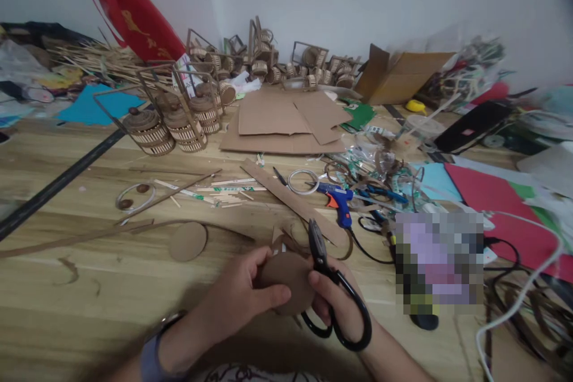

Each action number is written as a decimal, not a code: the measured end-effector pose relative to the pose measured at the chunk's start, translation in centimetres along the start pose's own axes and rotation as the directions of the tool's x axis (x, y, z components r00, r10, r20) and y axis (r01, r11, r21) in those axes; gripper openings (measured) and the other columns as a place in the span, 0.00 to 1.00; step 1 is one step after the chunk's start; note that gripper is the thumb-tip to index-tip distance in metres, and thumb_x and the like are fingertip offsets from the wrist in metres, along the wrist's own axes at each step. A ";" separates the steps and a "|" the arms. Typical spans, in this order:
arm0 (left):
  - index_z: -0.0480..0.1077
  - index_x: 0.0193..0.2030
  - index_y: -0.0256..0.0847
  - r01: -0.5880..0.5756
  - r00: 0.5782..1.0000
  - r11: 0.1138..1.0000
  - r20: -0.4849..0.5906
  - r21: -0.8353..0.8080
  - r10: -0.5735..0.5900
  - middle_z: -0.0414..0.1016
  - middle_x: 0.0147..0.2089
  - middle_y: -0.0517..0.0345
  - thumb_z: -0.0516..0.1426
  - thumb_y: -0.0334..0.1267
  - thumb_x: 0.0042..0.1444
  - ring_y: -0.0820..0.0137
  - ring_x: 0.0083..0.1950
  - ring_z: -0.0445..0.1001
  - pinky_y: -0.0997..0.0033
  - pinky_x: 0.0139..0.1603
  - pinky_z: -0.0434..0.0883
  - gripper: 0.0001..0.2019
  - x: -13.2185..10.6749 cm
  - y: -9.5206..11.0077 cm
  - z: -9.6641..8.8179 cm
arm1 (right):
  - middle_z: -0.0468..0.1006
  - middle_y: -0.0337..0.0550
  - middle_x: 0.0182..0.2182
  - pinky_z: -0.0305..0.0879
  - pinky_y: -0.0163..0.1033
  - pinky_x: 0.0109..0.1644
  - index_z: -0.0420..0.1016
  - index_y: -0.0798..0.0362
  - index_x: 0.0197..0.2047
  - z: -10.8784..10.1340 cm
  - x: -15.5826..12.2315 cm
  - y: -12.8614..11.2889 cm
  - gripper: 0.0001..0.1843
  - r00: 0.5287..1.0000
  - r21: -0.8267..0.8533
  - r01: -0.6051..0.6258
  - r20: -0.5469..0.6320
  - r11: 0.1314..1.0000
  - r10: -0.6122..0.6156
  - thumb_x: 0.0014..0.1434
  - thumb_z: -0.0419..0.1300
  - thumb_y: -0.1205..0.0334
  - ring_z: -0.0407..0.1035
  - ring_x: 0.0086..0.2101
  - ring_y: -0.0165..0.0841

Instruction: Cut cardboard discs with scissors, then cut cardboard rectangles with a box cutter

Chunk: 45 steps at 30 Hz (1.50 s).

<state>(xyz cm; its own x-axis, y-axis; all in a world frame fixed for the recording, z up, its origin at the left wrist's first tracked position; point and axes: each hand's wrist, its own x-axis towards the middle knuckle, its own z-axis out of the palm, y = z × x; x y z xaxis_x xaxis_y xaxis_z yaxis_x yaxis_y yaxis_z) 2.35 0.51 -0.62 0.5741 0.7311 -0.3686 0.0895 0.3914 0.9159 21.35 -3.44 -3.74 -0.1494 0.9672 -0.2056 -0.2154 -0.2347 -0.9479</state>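
Observation:
My left hand [242, 292] pinches a round cardboard disc [289, 280] between thumb and fingers, close in front of me. In my right hand [342, 304] is a pair of black-handled scissors [318, 245], blades pointing away from me; the fingers of that hand also come up against the disc's right edge. A second cardboard disc [188, 241] lies flat on the wooden table [134, 310] to the left. Just beyond my hands lies a long cardboard strip [295, 203], with a blue glue gun [338, 200] to its right.
Small slatted baskets with handles [150, 131] stand at the back left, and more sit along the wall. Cardboard sheets [273, 113] are stacked at the centre back. A black bar [62, 182] crosses the left side. Cords, scraps and coloured paper [478, 203] crowd the right.

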 end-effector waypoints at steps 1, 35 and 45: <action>0.68 0.39 0.39 0.012 1.000 0.999 0.002 -0.029 -0.012 0.71 0.34 0.63 0.66 0.43 0.47 0.71 0.34 0.68 0.73 0.33 0.64 0.16 0.1 -0.2 0.1 | 0.55 0.24 0.10 0.43 0.27 0.12 0.64 0.50 0.31 -0.1 0.1 -0.1 0.28 1.000 0.005 -0.011 -0.009 1.000 0.011 0.54 0.65 0.33 0.46 0.10 0.21; 0.80 0.36 0.42 -0.020 0.968 0.999 -0.252 -0.033 0.011 0.84 0.35 0.58 0.67 0.45 0.45 0.62 0.41 0.79 0.68 0.45 0.72 0.12 0.0 0.1 -0.1 | 0.77 0.41 0.29 0.63 0.37 0.32 0.74 0.50 0.40 -0.8 -1.0 -3.2 0.19 0.952 -0.828 0.306 0.264 0.470 -0.156 0.63 0.61 0.41 0.71 0.29 0.37; 0.82 0.33 0.42 -0.114 0.978 0.992 -0.181 -0.056 0.102 0.83 0.32 0.58 0.69 0.46 0.48 0.65 0.36 0.78 0.72 0.38 0.72 0.11 -0.1 -0.9 -0.3 | 0.75 0.39 0.23 0.58 0.36 0.25 0.71 0.50 0.32 0.4 -1.5 -4.2 0.24 0.903 -0.882 0.395 0.321 0.258 -0.284 0.64 0.58 0.36 0.70 0.23 0.34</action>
<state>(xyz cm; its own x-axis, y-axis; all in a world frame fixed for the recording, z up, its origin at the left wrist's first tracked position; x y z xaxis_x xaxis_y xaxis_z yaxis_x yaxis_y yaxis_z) 1.93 0.26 -1.48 0.4235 0.8562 -0.2959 -0.0217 0.3361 0.9416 22.15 -3.98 0.64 -0.3838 0.9091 0.1620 0.7364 0.4072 -0.5404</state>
